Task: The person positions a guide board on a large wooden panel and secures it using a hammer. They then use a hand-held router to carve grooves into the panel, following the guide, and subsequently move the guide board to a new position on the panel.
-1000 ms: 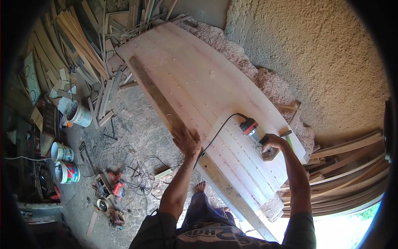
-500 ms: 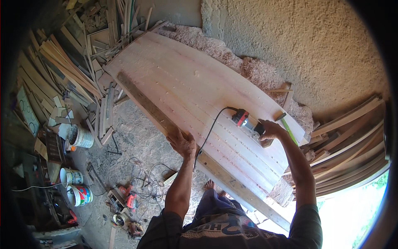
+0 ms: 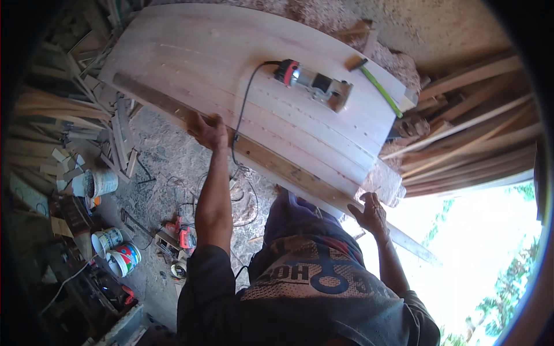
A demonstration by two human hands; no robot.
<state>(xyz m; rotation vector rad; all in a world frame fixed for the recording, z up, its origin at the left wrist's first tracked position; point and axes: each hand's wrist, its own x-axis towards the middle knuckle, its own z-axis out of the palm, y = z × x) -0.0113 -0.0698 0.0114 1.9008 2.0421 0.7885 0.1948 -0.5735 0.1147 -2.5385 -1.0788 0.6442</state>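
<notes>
A large pale wooden panel (image 3: 190,43) made of joined planks lies in front of me. Along its near edge runs a long, narrow wooden board (image 3: 283,167). My left hand (image 3: 210,131) grips this board left of its middle, fingers curled at its edge. My right hand (image 3: 371,216) is by the board's right part, fingers apart and holding nothing; whether it touches the wood I cannot tell. On the panel a corded trim router (image 3: 314,83), red, black and silver, lies on its side with its light on. A hammer with a green handle (image 3: 381,89) rests near the panel's right end.
Wood shavings (image 3: 323,20) heap behind the panel. Long timber strips (image 3: 473,132) are stacked at right, scraps (image 3: 63,104) at left. On the floor are a red power tool (image 3: 186,236), tangled cords, and white buckets (image 3: 124,259). The router's cord (image 3: 245,95) crosses the board.
My right hand has let go of the router and moved down to the board's right part. The router now lies on the panel. My left hand remains on the board; the view has shifted.
</notes>
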